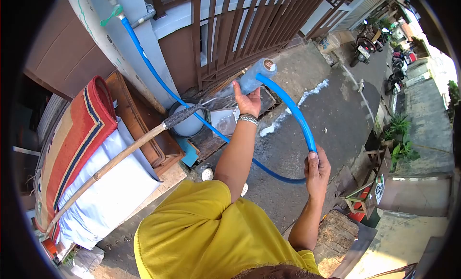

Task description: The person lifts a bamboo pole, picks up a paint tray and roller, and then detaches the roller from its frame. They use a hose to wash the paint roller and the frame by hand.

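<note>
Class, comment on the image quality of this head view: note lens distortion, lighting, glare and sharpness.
Head view: a fisheye lens bows the gate bars and the street, and a black vignette rings the frame. Hard sun washes out the far right edge. The left hand, the right hand and the hose they grip are in sharp focus.

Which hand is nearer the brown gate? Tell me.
Left. The left hand grips the hose close before the gate; the right hand holds it lower, farther back.
</note>
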`<state>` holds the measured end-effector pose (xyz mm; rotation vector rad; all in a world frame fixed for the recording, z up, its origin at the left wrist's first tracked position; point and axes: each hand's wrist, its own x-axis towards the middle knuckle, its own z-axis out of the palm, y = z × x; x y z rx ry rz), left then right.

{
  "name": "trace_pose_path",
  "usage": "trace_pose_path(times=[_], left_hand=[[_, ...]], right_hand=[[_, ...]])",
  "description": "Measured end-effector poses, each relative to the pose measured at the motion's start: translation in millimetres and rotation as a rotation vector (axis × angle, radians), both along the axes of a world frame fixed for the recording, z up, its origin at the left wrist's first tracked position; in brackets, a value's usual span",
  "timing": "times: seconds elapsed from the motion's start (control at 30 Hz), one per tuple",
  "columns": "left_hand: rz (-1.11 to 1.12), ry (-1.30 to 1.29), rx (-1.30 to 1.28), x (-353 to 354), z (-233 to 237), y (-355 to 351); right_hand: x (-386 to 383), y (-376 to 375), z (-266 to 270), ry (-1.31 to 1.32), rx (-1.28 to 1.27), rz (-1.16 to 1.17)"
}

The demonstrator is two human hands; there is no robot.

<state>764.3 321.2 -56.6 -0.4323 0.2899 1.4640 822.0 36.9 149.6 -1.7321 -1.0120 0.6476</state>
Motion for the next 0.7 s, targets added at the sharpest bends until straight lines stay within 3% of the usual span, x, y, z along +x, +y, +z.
trace_pose_path(times=[0.03, 0.2, 0.3, 0.7], left_hand=[[0.055, -0.007, 0.015, 5.5, 2.4, 10.7], [0.000, 0.087, -0.393, 8.7, 25.3, 26.5], [-0.029, 0.158, -0.466, 8.9, 24.0, 28.6], [-0.133, 0.133, -0.374, 5.9, -18.0, 33.3]], right_hand=[[2.3, -1.2, -0.9, 0.005, -0.001, 0.007], [4.7, -5.4, 2.3, -0.010, -0.007, 0.023], [7.4, -4.0, 3.7, -0.016, -0.025, 0.039], [5.6, 5.8, 6.8, -0.243, -0.070, 0.036]])
